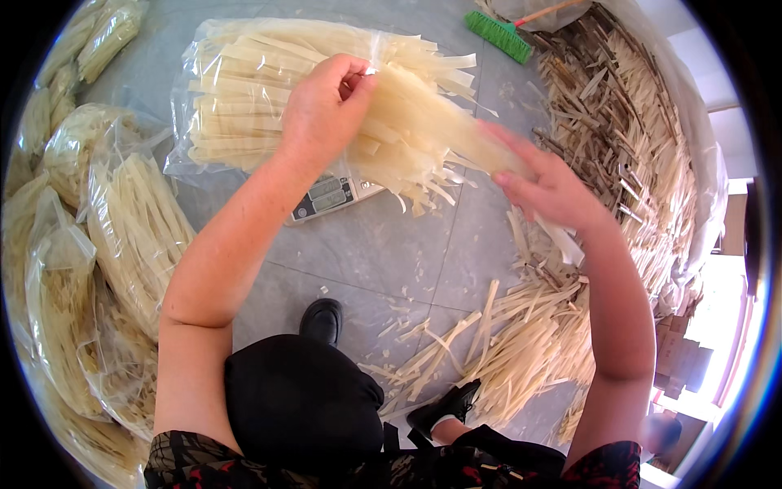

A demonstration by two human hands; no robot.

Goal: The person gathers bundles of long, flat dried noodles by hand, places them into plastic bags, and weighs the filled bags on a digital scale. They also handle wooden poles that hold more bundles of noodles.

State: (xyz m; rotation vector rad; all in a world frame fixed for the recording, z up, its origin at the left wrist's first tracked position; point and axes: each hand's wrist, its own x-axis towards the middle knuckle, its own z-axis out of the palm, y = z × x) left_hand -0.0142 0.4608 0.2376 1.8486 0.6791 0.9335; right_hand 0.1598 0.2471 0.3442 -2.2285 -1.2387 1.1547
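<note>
A clear plastic bag (183, 98) full of long, flat, cream-coloured dried strips (244, 134) lies on a digital scale (330, 196), whose button panel shows below it. My left hand (330, 106) is closed in a pinch on the bag's rim at its open right end. To the right, my right hand (550, 183), partly smeared by motion, grips the outer end of a bundle of pale strips (432, 114). The bundle's other end reaches into the bag's mouth. Loose strip ends stick out around that mouth.
Several filled clear bags (138, 204) are heaped at the left. A large pile of strips and brown stalks (619, 122) rises at the right, with loose strips (529, 342) spread nearer me. At the far side lies a green-bristled broom (498, 37). Scraps dot the grey tiled floor (358, 261).
</note>
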